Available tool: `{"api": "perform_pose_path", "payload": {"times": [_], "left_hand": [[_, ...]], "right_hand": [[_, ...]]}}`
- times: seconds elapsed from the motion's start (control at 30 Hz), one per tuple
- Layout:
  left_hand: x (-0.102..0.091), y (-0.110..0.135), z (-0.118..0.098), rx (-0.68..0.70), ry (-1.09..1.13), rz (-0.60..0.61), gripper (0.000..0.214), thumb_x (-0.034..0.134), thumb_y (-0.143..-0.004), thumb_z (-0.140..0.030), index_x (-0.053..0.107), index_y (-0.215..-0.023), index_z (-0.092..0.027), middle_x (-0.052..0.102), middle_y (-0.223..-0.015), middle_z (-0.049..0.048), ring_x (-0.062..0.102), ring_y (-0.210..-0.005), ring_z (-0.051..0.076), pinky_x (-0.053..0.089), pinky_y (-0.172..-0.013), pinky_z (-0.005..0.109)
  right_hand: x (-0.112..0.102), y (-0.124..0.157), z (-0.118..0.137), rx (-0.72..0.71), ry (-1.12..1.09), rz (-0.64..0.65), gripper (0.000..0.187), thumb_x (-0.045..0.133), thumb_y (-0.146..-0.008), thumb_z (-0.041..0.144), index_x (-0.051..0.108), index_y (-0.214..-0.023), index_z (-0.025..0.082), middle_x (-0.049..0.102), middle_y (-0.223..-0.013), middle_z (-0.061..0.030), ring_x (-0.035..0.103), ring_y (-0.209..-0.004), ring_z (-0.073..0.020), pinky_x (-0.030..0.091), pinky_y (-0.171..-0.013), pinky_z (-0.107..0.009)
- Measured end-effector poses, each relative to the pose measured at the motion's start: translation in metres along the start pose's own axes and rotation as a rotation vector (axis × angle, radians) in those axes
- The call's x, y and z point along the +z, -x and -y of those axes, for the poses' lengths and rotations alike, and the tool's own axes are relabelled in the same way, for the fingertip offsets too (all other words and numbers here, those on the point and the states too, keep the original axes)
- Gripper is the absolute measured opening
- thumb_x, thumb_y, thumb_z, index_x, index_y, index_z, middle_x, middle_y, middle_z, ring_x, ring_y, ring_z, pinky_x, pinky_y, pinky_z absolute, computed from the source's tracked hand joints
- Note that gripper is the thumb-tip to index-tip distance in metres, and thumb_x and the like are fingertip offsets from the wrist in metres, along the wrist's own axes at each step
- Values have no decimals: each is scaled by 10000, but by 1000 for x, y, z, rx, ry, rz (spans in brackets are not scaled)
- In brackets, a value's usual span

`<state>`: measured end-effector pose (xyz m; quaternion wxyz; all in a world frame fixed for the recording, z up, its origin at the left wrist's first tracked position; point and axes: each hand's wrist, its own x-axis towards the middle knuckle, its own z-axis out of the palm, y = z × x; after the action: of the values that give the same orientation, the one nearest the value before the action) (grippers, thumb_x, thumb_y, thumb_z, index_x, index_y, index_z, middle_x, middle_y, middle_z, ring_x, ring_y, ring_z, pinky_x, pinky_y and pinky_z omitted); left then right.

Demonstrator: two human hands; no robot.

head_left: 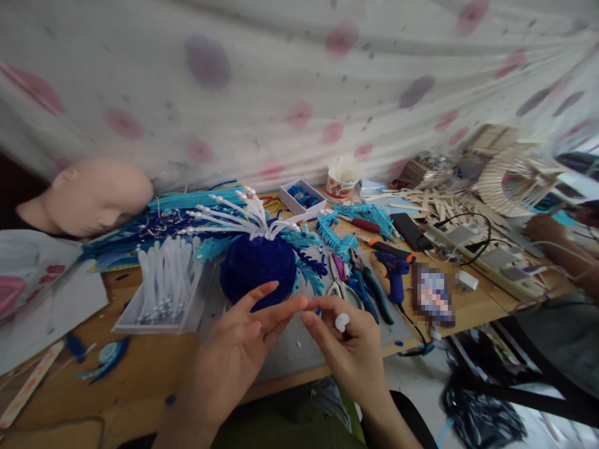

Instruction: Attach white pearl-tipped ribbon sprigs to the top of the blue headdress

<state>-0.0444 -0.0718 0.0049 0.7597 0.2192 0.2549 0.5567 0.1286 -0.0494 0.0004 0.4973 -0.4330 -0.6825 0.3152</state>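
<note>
My left hand and my right hand meet fingertip to fingertip just in front of a dark blue dome-shaped ornament with white beaded stalks and turquoise fringes. Both hands pinch at one small spot between them; what they hold is too small to make out. A small white piece rests on my right hand's fingers. A clear tray of white beaded sticks stands left of the ornament.
A mannequin head lies at the far left. Scissors and pliers, a blue glue gun, a phone and a paper cup lie right. Another person's arm works at the far right among wooden sticks.
</note>
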Motion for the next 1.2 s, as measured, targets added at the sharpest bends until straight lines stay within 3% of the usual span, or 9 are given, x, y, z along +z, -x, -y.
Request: {"api": "perform_pose_path", "payload": {"times": [0.27, 0.43, 0.73, 0.97, 1.07, 1.2], "left_hand": [[-3, -2, 2, 9, -97, -43, 407, 667, -867, -202, 553, -1258, -203, 765, -1187, 138, 650, -1240, 228, 317, -1193, 443], [-3, 0, 5, 46, -118, -43, 433, 690, -856, -217, 536, -1261, -215, 761, -1195, 136, 621, -1280, 242, 290, -1203, 472], [1, 8, 7, 139, -243, -147, 558, 728, -852, -284, 475, -1348, -277, 750, -1233, 102, 630, -1253, 252, 319, -1162, 449], [-5, 7, 1, 79, -128, -80, 524, 715, -819, -191, 531, -1305, -250, 763, -1203, 105, 592, -1309, 254, 246, -1220, 457], [-7, 5, -1, 29, -39, -53, 494, 696, -790, -170, 579, -1269, -205, 760, -1204, 126, 618, -1279, 265, 254, -1225, 480], [-8, 3, -2, 62, 58, -67, 426, 662, -786, -151, 649, -1210, -177, 731, -1272, 114, 637, -1253, 272, 318, -1208, 479]], "right_hand": [[9, 1, -4, 180, -173, -17, 226, 644, -935, 326, 643, -759, 185, 390, -537, 84, 315, -484, -71, 244, -445, -208], [14, 0, -3, 98, -146, -76, 228, 626, -937, 268, 600, -724, 190, 332, -509, 104, 276, -445, -61, 200, -415, -202], [24, -3, -3, -88, 66, -128, 194, 601, -926, 222, 575, -735, 206, 402, -486, 98, 298, -397, -63, 215, -387, -210], [26, -5, 3, -260, 181, -165, 155, 587, -898, 135, 559, -767, 213, 408, -496, 104, 344, -390, -58, 283, -409, -198], [23, -3, 4, -219, 148, -147, 157, 587, -899, 160, 557, -756, 217, 414, -504, 97, 337, -397, -65, 260, -403, -208], [15, 2, -4, -84, -9, -153, 200, 573, -932, 216, 550, -734, 217, 421, -520, 81, 362, -429, -83, 265, -419, -218]]}}
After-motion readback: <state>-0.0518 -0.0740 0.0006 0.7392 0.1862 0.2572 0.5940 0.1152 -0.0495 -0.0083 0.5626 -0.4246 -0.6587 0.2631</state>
